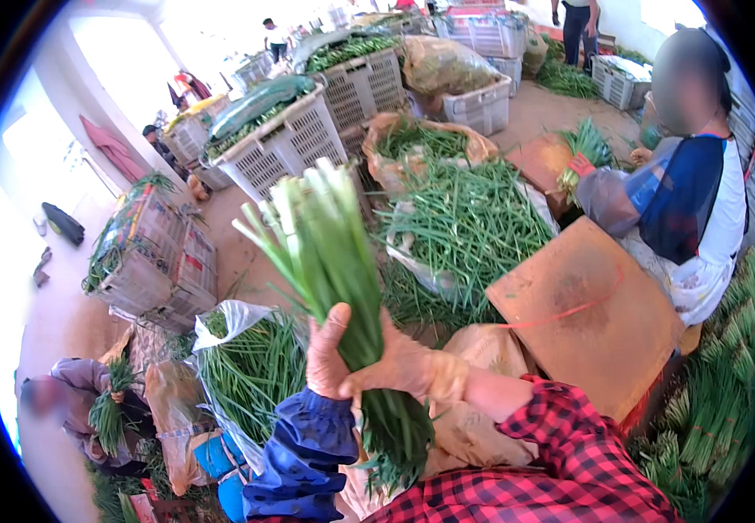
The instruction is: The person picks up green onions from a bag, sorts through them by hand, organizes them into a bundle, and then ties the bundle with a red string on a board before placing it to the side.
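Head view: clasping bunch (pixel 334 253) left of board (pixel 591 322) in left grip (pixel 328 356) and right grip (pixel 401 362); probably light, pliant, easily bruised; best held gently around mid-length.

From my remote seat I see a dull tan floor (pixel 68 292), a whitish pillar (pixel 71 83) at left, a grey ridged wall (pixel 750 122) at right, and glaring white light.

Green bunch (pixel 329 253): I find its middle partly hidden by the right hand (pixel 399 362). Seated co-worker's head (pixel 687 83): blurred.
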The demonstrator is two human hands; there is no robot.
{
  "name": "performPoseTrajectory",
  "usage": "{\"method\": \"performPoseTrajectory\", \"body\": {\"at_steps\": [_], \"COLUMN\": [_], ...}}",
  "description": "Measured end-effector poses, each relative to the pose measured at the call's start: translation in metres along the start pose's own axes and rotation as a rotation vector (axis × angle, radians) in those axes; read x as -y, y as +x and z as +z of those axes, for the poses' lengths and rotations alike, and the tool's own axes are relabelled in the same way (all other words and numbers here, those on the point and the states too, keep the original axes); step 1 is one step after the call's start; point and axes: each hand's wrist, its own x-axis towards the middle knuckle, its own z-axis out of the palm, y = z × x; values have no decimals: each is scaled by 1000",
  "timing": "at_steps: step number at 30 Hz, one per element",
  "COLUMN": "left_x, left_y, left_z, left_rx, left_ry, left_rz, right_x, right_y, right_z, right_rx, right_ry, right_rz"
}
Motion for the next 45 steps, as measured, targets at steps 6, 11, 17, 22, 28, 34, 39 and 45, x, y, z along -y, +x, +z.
{"method": "performPoseTrajectory", "body": {"at_steps": [6,11,17,22,28,34,39,45], "left_x": [26,51,92,105,100,75,76,54], "left_y": [20,20,19,6,-1,-32,-59,-95], "left_z": [66,78,-19,-48,-60,-115,-161,-202], "left_rx": [472,634,298,155,81,-116,-306,-303], "left_ry": [118,258,80,13,37,-42,-92,-295], "left_rz": [-206,-351,-596,-680,-659,-543,-491,-313], "right_x": [60,139,137,56,0,28,25,77], "right_y": [-49,-130,-204,-192,-212,-223,-234,-210], "right_z": [-75,-142,-219,-240,-257,-236,-246,-253], "right_rx": [-127,-401,-756,-844,-809,-691,-687,-667], "right_ry": [283,-23,-671,-1017,-1338,-1244,-1229,-1250], "right_rz": [111,188,317,991,1038,1172,847,670]}}
